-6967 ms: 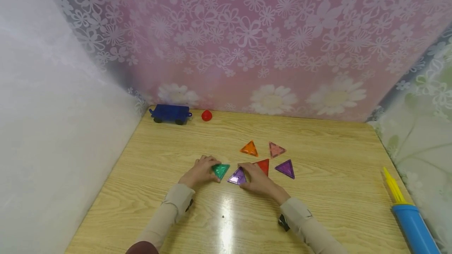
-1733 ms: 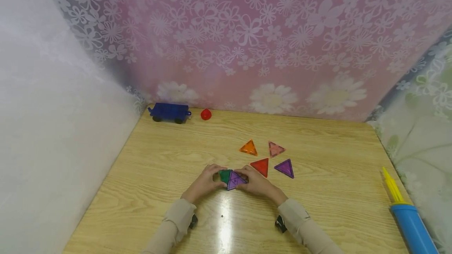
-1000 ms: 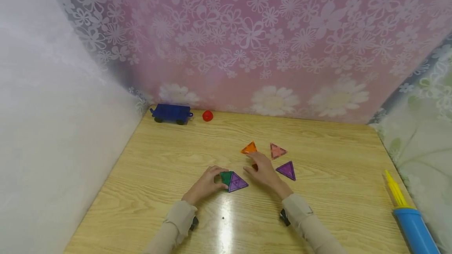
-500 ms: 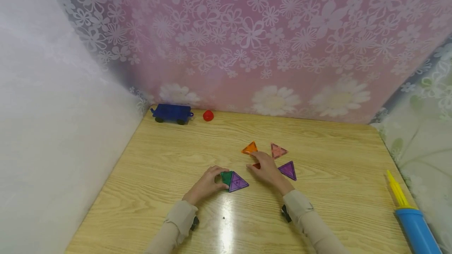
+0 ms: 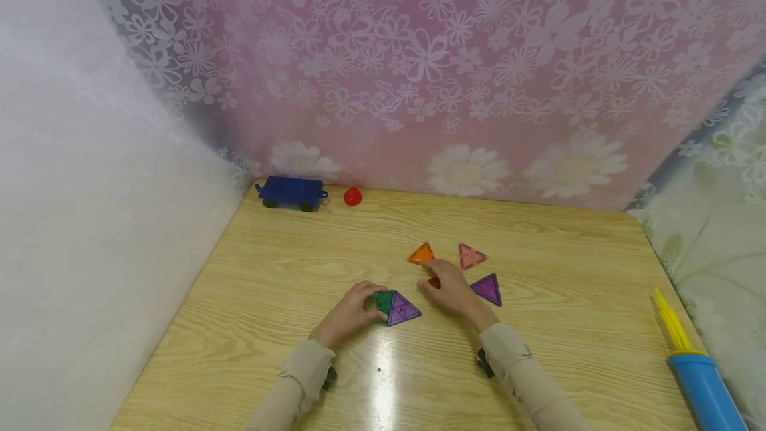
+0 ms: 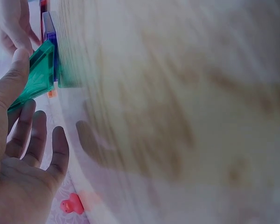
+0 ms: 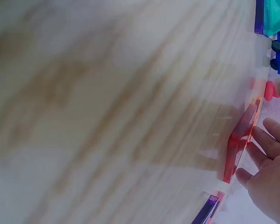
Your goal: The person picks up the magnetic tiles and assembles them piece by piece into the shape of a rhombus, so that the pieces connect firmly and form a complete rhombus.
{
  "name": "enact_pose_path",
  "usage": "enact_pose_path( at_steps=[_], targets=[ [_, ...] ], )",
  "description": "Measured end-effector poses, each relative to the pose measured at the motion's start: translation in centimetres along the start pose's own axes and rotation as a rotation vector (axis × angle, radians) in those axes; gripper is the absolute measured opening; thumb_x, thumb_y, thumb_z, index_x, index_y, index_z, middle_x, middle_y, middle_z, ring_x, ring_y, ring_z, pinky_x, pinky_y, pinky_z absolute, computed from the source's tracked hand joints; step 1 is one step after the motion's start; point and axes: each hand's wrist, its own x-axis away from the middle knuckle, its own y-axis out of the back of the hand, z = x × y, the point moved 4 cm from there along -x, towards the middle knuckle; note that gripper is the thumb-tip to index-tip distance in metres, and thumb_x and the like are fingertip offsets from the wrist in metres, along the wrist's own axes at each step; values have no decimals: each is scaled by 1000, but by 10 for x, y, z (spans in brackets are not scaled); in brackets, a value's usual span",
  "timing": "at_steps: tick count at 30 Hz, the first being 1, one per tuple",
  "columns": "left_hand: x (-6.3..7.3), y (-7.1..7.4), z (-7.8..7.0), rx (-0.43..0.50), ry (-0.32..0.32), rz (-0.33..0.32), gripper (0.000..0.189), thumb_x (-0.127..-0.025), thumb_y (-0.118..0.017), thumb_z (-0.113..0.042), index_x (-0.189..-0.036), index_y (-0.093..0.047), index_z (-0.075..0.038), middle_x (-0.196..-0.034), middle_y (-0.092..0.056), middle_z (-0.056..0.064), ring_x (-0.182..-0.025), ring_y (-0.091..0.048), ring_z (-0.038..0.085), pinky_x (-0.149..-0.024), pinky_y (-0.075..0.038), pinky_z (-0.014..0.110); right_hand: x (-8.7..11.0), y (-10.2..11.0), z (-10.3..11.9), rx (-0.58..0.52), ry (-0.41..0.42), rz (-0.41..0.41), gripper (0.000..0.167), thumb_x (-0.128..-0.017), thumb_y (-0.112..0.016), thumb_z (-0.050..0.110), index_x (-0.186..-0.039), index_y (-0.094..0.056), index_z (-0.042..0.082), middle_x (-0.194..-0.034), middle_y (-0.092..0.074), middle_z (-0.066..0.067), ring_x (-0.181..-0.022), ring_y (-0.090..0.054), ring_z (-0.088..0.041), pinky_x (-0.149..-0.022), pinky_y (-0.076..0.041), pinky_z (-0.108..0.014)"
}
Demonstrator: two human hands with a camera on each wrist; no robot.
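Note:
My left hand (image 5: 350,311) pinches a green triangular magnetic tile (image 5: 383,300) between thumb and fingers. In the left wrist view the green tile (image 6: 41,72) tilts up from the table, beside a light purple triangular tile (image 5: 403,310) along one edge. My right hand (image 5: 451,288) hovers with spread fingers over a red triangular tile (image 5: 434,282), mostly hidden beneath it. In the right wrist view the fingertips are right at the red tile (image 7: 238,144), the thumb apart from it. Its index fingertip reaches the orange triangular tile (image 5: 422,253).
A pink triangular tile (image 5: 471,256) and a dark purple one (image 5: 488,289) lie right of the right hand. At the back left stand a blue toy wagon (image 5: 291,192) and a small red duck-like toy (image 5: 353,196). A blue and yellow hand pump (image 5: 697,364) lies along the right edge.
The green and light purple tiles, earlier apart, now sit edge to edge. My right hand has let go of the light purple tile and moved over the red one; the orange tile has shifted slightly left.

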Motion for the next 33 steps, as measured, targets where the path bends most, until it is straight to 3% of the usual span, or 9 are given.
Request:
enact_pose_path(
  at_steps=[8, 15, 33],
  targets=[
    [1, 2, 2, -14, -2, -5, 53, -82, -74, -22, -131, -56, -10, -123, -56, 5, -113, -52, 22, -99, -45, 40, 6, -3, 5, -38, 48, 30, 52, -92, -63, 27, -134, -50, -2, -135, -51, -22, -127, -44, -39, -105, -36, -54],
    [2, 4, 2, -27, -15, -9, 53, -82, -74, -24, -130, -57, -10, -122, -57, 5, -114, -52, 23, -100, -44, 42, 8, -7, 11, 11, 89, 50, 52, -92, -63, 28, -133, -52, -1, -133, -53, -20, -126, -46, -38, -107, -35, -52],
    [5, 7, 0, 10, -17, -20, 51, -81, -74, -23, -128, -58, -7, -119, -58, 7, -113, -54, 24, -100, -44, 44, 16, -15, 29, 54, 71, 102, 52, -91, -64, 32, -133, -53, 4, -134, -54, -15, -127, -45, -35, -108, -29, -55]
  ],
)
